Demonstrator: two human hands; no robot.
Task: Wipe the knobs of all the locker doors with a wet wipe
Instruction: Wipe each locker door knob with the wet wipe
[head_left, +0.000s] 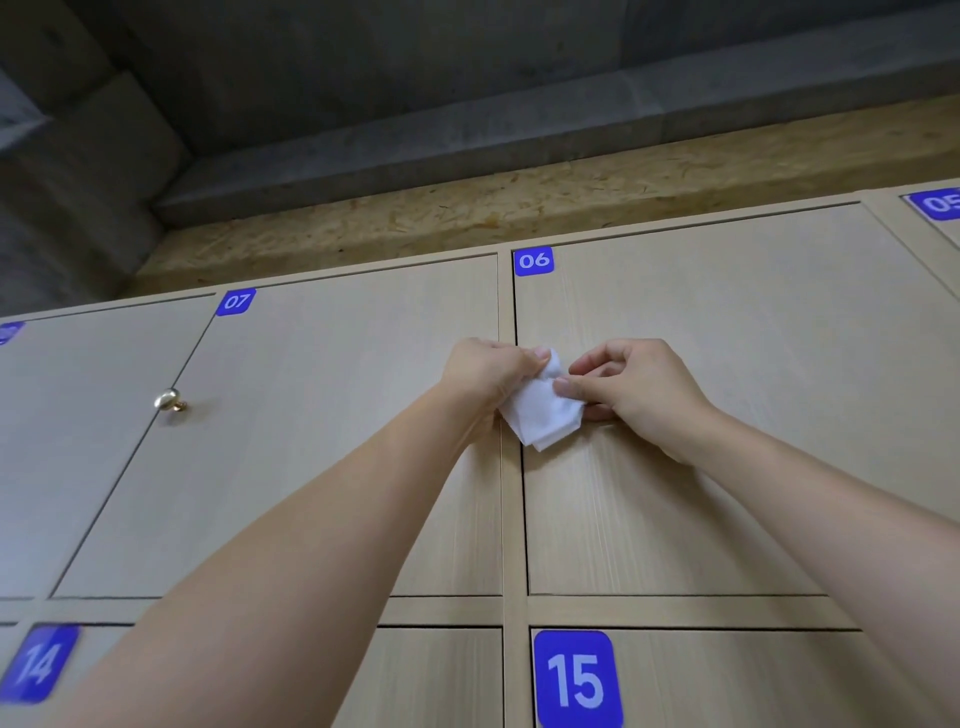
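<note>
Head cam: left hand (491, 371) and right hand (631, 387) both pinch the wet wipe (540, 410). It hides door 07's knob, so they could easily miss it.

- I see a blue tag 06 (533, 261) with white numbers, at the top left corner of a pale wood door.
- I see a blue tag 07 (236, 301) on the next door to the left.
- A blue tag 05 (937, 203) sits at the far right edge, partly cut off.
- Lower down I see a big blue tag 15 (577, 678) and a blurry blue tag 14 (39, 664).
- Above the doors runs a rough chipboard strip (519, 213).
- Over that I see a grey concrete beam (467, 140) and a grey ceiling (311, 52).
</note>
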